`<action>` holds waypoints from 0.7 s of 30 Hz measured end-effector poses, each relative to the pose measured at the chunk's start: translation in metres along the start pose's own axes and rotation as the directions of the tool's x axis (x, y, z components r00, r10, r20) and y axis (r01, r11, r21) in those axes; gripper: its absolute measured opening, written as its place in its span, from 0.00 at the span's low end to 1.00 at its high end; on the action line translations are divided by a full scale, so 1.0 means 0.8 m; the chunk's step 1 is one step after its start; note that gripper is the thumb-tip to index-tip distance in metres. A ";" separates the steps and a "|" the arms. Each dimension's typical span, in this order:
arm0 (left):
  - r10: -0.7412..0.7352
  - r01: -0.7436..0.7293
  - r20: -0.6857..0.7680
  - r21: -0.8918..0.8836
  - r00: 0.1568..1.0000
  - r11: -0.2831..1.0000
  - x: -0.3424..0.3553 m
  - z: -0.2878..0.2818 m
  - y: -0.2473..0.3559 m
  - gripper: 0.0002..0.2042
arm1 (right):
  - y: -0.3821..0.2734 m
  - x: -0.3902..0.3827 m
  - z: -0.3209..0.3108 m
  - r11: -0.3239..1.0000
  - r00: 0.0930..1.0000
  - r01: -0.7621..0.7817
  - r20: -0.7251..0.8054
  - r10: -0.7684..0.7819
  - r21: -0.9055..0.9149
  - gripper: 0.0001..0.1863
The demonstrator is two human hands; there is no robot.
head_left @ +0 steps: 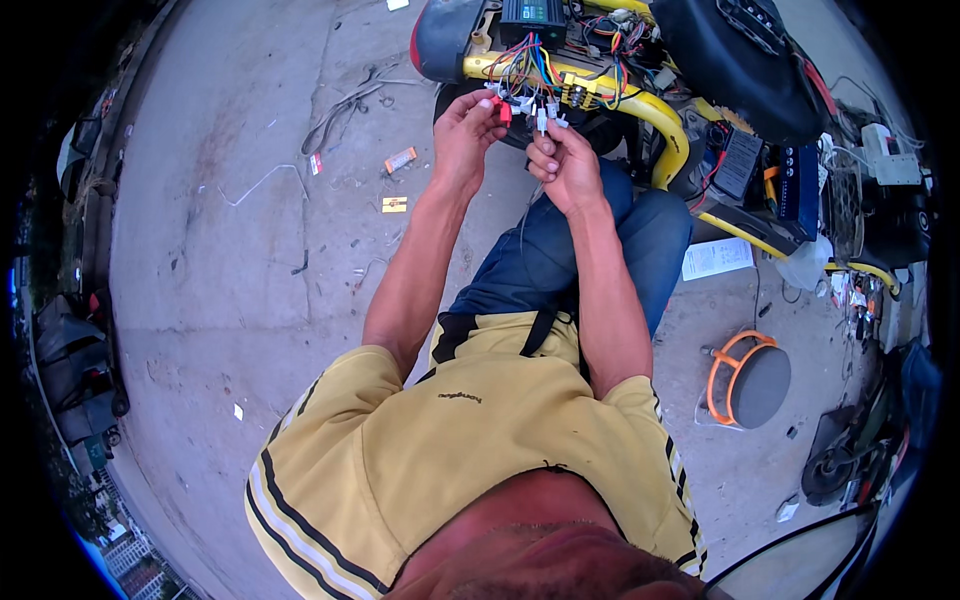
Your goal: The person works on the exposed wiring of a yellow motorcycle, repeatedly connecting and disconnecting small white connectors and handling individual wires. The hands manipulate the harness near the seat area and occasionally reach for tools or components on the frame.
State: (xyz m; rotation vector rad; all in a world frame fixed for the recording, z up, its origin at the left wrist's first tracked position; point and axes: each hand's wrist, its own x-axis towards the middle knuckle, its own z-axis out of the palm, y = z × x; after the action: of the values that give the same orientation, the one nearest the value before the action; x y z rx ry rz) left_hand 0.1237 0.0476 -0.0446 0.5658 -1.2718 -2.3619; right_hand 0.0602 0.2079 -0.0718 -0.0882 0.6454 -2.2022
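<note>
My left hand (464,143) is closed, thumb and finger pinching a red wire connector (505,112). To its right my right hand (571,172) is closed on a white wire connector (542,121), with a thin dark cable hanging below it. Both connectors are among a bundle of coloured wires (525,66) that comes down from a black box (533,14) with a small lit display. The bundle crosses the yellow tube frame (655,112) of a scooter-like vehicle. A yellow terminal block (578,92) sits on the tube, right of the connectors.
A black seat (735,65) is tipped up at the right. Beyond it are a blue box (797,190) and a white socket strip (890,155). A round stool (757,385) with an orange frame stands on the floor. Dark straps (345,108) and a small orange packet (400,160) lie at the left.
</note>
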 end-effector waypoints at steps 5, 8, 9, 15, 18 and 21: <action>-0.005 0.003 0.015 0.093 1.000 0.996 -0.005 0.001 0.004 0.14 | 0.001 0.005 0.004 0.993 0.996 0.030 -0.084 -0.040 -0.116 0.06; 0.011 -0.014 0.020 0.149 1.000 0.989 -0.006 0.003 0.002 0.16 | 0.004 0.010 0.013 0.968 0.983 0.053 -0.157 -0.094 -0.246 0.07; 0.017 -0.020 0.023 0.167 1.000 0.986 -0.006 0.004 0.002 0.17 | 0.006 0.012 0.016 0.967 0.979 0.063 -0.175 -0.109 -0.247 0.08; 0.145 -0.162 0.073 0.395 0.987 0.904 -0.003 0.010 0.002 0.16 | 0.011 0.020 0.020 0.934 0.953 0.116 -0.227 -0.201 -0.339 0.07; 0.108 -0.157 0.121 0.564 0.987 0.811 -0.002 0.008 0.013 0.11 | 0.010 0.020 0.020 0.943 0.949 0.114 -0.246 -0.196 -0.314 0.07; 0.249 -0.280 0.133 0.327 0.959 0.903 0.024 -0.016 -0.008 0.08 | 0.012 0.023 0.020 0.951 0.946 0.102 -0.267 -0.184 -0.293 0.06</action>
State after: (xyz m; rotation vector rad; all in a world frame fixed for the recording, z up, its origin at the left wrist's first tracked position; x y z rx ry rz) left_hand 0.1135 0.0323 -0.0594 0.3612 -1.7018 -1.9718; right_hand 0.0591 0.1826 -0.0652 0.0499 1.1445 -2.2732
